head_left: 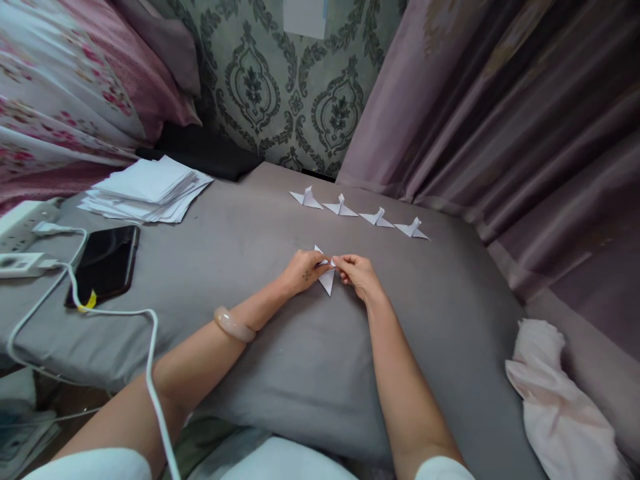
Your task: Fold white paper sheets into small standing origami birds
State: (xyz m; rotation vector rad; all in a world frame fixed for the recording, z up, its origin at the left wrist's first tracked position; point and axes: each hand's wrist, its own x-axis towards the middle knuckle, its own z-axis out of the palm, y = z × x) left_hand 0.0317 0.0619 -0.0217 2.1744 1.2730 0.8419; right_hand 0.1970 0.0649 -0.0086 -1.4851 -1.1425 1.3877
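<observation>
Between my two hands is a small folded white paper crane [327, 281], held just above or on the grey cloth; I cannot tell which. My left hand [304, 270] pinches its body from the left, partly hiding the folds. From the right, the thumb and forefinger of my right hand [357, 272] close on a small white tip of the same paper. Farther back stand several finished-looking folded paper cranes in a slanting row, among them a leftmost crane [308, 198] and a rightmost crane [413, 228].
A stack of white paper sheets [150, 187] lies at the back left, near a black folder-like item [210, 152]. Closer in are a phone [107, 260], a power strip [23, 223] and a white cable [153, 360] crossing my left arm. Pale cloth [555, 393] hangs at right.
</observation>
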